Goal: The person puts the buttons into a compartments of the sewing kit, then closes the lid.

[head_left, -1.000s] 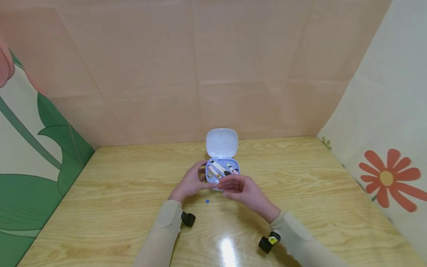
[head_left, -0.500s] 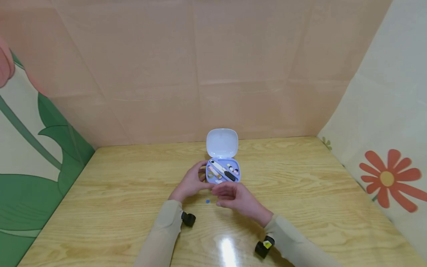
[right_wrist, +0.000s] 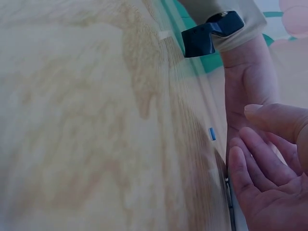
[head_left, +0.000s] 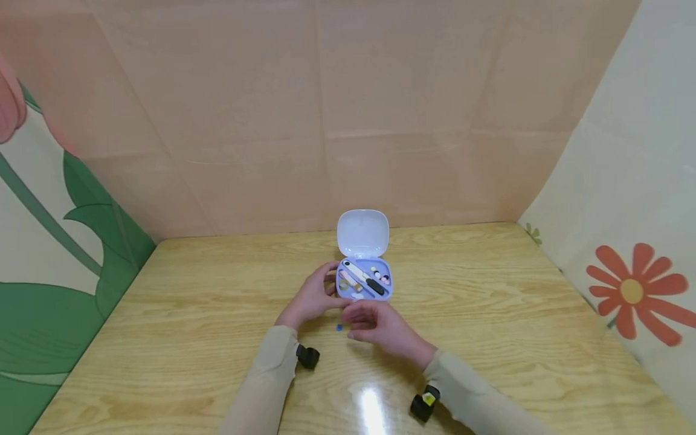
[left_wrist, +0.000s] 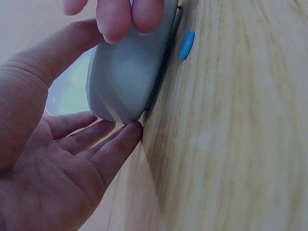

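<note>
An open lavender sewing box stands on the table with its white lid raised behind. My left hand grips the box's left side, thumb along the front and fingertips under the lower edge in the left wrist view. Just in front of the box is my right hand, fingers loosely curled with nothing between them; the thumb stands apart from the fingers. A small blue button lies on the table before the box, left of the right hand's fingertips.
Inside the box are a white tool with a black handle, a pink item and several small round pieces. Behind the wooden table hangs a peach backdrop. Each wrist wears a black camera.
My right hand has drawn back from over the box's front, toward me and slightly left, uncovering the black handle and front compartment. The left hand has stayed on the box.
</note>
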Available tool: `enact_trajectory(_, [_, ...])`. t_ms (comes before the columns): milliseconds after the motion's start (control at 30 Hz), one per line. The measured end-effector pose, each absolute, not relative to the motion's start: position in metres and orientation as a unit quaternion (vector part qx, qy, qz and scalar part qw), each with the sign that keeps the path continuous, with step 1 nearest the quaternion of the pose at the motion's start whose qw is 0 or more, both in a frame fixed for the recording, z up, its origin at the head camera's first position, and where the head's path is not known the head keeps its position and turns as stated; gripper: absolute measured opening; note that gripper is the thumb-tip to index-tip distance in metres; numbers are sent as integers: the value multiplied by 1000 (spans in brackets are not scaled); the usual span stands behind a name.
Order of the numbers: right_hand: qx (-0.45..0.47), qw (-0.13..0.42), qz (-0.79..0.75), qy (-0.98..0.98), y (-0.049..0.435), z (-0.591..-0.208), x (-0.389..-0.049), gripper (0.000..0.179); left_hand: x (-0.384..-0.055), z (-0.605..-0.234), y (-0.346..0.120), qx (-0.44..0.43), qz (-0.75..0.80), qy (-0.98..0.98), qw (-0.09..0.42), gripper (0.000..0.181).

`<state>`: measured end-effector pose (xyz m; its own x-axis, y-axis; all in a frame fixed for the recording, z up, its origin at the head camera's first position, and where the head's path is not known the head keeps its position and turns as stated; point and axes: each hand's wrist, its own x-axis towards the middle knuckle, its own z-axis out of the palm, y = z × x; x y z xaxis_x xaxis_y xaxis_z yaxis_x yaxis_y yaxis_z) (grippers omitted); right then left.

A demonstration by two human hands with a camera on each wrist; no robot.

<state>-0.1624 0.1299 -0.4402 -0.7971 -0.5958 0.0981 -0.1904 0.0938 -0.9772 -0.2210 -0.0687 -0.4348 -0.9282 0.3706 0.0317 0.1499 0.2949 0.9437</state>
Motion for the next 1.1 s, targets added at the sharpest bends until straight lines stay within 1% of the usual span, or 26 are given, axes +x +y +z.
enact_trajectory(233, [-275,153,-592,742,126,-441,-163,33,-203,-401,-68,176,594,775,120,81])
enact_trajectory(533, [-287,140,-566,760,120,-446,-167,26,-203,-403,-69,182,598,771,117,81])
enact_trajectory(900, [-282,138,-554,771,116,-444,-166,26,-204,-404,-69,186,602,768,111,80])
enact_trajectory(1100, [-277,130,-533,789,114,-445,-164,25,-208,-414,-68,198,608,763,94,81])
